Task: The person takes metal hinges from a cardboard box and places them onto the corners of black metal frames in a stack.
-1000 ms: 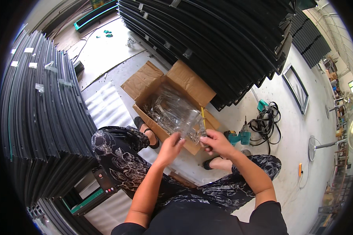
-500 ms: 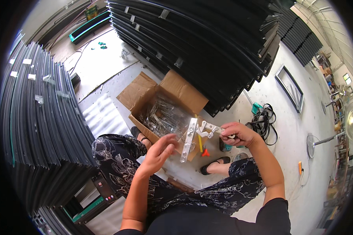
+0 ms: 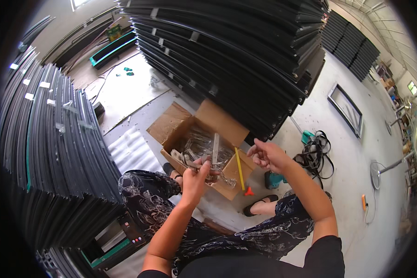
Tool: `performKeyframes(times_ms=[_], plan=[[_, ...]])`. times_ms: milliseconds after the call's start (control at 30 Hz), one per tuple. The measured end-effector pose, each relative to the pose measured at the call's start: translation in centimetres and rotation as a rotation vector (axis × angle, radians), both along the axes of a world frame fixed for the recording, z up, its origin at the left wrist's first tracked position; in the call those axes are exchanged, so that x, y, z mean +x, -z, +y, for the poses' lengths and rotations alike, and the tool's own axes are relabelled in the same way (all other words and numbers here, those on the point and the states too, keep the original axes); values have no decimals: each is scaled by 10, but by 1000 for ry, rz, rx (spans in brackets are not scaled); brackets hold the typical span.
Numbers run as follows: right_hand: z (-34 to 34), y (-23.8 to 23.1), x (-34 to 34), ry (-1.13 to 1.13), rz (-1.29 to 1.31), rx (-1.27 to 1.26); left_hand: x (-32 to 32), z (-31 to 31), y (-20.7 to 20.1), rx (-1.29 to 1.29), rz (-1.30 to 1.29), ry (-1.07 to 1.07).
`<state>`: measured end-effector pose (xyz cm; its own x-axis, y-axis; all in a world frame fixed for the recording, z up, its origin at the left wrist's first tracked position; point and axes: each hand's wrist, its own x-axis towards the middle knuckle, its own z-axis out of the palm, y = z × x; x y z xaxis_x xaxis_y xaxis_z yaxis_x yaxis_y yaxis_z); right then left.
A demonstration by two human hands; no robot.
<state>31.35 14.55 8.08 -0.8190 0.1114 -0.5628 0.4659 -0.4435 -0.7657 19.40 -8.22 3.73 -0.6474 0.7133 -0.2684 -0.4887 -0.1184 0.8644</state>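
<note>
My left hand is closed on a silvery metal linkage hinge, gripping it between thumb and fingers. One flat arm of the hinge points away from me, while another part sticks out left of the hand. Below it stands an open cardboard box holding a heap of similar metal pieces, some in clear plastic. My right hand hovers by the box's right flap, thumb apart from loosely curled fingers, with nothing visible in it.
Right of the box lie a yellow stick with an orange-red end, a teal power tool and a coiled black cable. Tall stacks of black frames rise at left and ahead. A single frame lies on the floor.
The hinge has passed from my right hand to my left, which has closed on it above the box. My right hand has let go and opened.
</note>
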Motion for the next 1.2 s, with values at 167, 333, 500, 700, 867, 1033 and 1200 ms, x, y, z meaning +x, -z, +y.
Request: performKeyframes(times_ms=[167,333,500,700,867,1033,1200], plan=[[-28,11,17,72,41,355,-2,-2,7,-26,-62,-83],[-57,5,8,65,295,671,-4,8,6,-2,-76,-47],[-80,-5,0,28,479,1199,5,18,23,-52,248,-57],[-106,18,8,59,415,1115,39,17,37,-512,1260,-29],[-98,40,17,104,293,1120,49,19,38,-578,1431,-70],[-92,55,2,110,168,522,32,19,61,-553,1450,-138],[-64,113,-1,129,7,361,30,10,79,-833,1338,125]])
